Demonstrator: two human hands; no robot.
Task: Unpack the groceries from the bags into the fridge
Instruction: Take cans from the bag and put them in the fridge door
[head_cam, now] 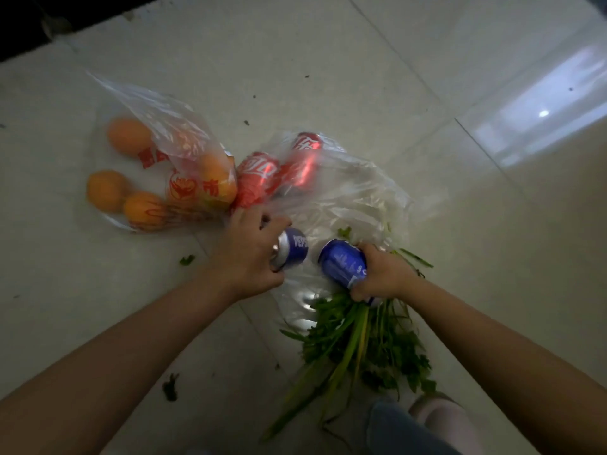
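Observation:
My left hand (244, 254) grips a blue Pepsi can (294, 247) just above the tiled floor. My right hand (384, 274) grips a second blue can (343, 262) beside it. Both cans are over a clear plastic bag (345, 198) that lies open on the floor. Three red cola cans (259, 177) lie in the far end of that bag. To the left, another clear bag with red print (177, 139) holds several oranges (129, 136). A bunch of leafy greens (361, 343) lies under my right wrist.
The pale tiled floor (328, 60) stretches all round, with small green leaf scraps (170, 385) scattered on it. A dark edge (19, 24) runs along the top left. My knee in jeans (400, 428) and a light shoe (440, 412) show at the bottom right.

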